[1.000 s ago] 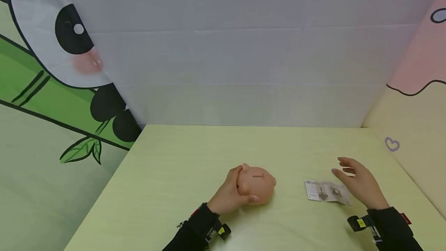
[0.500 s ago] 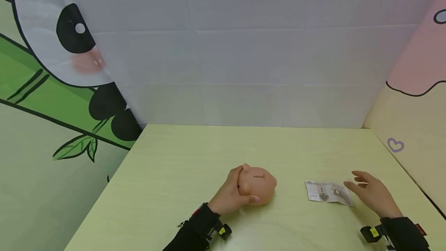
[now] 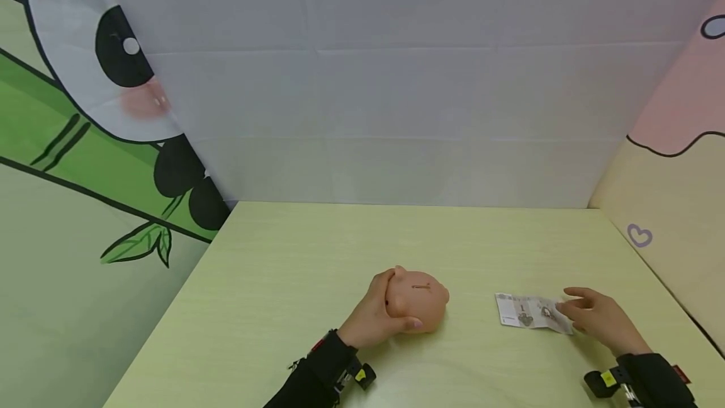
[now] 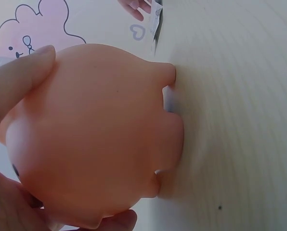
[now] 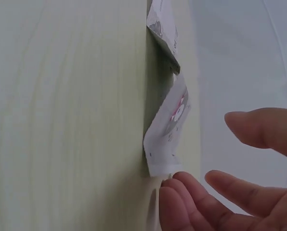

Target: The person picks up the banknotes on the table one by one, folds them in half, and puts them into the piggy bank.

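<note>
A flesh-pink piggy bank with a coin slot on top stands on its feet on the table. My left hand grips it from the left, thumb along the near side and fingers round the far side; the left wrist view shows its smooth body and stubby legs. To the right lies a creased banknote, its middle and one end bent up off the surface. My right hand is at the note's right end, holding nothing. In the right wrist view, fingertips sit close to the note's edge; contact is unclear.
The pale wood-grain table runs back to a plain whitish cloth. Cartoon-printed cloths hang at left and right, the right one close beside the table edge. Both wrists carry cameras on black cuffs.
The right hand drew back right and toward the person, then came down slightly toward the banknote's right end. Left hand, piggy bank and banknote stay in place.
</note>
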Tool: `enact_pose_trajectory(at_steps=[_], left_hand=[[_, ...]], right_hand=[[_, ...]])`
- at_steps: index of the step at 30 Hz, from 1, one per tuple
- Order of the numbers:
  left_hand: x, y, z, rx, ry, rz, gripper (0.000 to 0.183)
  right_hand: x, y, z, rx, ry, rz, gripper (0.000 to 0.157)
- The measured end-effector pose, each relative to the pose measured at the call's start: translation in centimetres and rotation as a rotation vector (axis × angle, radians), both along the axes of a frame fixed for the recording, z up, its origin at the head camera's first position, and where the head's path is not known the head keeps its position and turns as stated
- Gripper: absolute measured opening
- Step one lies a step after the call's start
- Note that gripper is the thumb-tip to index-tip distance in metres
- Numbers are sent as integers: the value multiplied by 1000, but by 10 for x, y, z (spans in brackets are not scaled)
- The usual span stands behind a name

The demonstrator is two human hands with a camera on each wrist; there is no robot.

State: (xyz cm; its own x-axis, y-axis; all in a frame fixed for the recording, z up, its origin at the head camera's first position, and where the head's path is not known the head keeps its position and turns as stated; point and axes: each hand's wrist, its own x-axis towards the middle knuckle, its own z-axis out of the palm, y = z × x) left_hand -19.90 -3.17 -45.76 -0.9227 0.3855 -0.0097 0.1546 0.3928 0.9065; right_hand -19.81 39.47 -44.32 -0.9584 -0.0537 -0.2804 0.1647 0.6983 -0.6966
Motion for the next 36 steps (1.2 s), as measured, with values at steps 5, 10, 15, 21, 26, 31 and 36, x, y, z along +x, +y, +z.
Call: enact_pose_trajectory(at_steps=[5,10,15,21,26,31,36], left_hand=[[0,0,1,-2,5,1,105],[0,0,0,2,5,-3,105],[-1,-1,-1,10,11,-10,104],[-1,0,-2,12,2,-1,105],[-1,0,-1,16,0,1,105],[0,0,1,9,0,1,105],[1,-1,2,3,-9,6,106]], right_hand=[[0,-3,-1,5,10,15,70],[-3,-7,-1,65,46,17,66],[-8,-10,-6,129,75,10,60],[-13,-13,-9,135,81,-8,53],[-15,-14,-10,145,71,-9,48],[-16,-17,-10,125,46,-29,44],[-15,-18,-10,107,36,-32,41]])
